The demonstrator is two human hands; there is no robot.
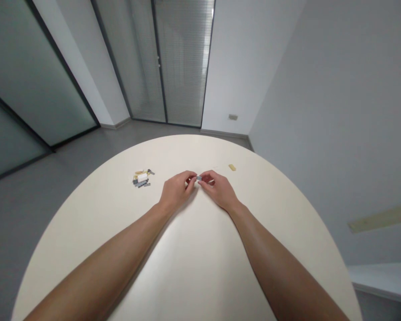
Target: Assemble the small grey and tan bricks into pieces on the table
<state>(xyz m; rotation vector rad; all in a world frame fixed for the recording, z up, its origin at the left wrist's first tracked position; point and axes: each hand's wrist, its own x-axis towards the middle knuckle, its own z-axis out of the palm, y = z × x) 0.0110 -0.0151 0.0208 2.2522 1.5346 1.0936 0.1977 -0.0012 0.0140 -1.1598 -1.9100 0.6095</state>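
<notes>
Between my two hands, just above the far middle of the table, is a small grey piece [198,178] that looks like a toy building brick. My left hand [180,186] pinches it from the left with thumb and forefinger. From the right, my right hand [218,187] pinches the same piece, its fingers curled in. Fingertips cover much of the piece, so its full shape is hidden. A pile of small grey, white and yellow pieces [142,178] lies to the left of my left hand. Beyond my right hand rests a flat yellow piece [232,167].
The round cream table [200,249] carries everything. Some thin pale bits [215,168] lie behind my right hand. Past the table's far edge stand a glass door [183,62] and white walls, with a wall socket [233,117] low down.
</notes>
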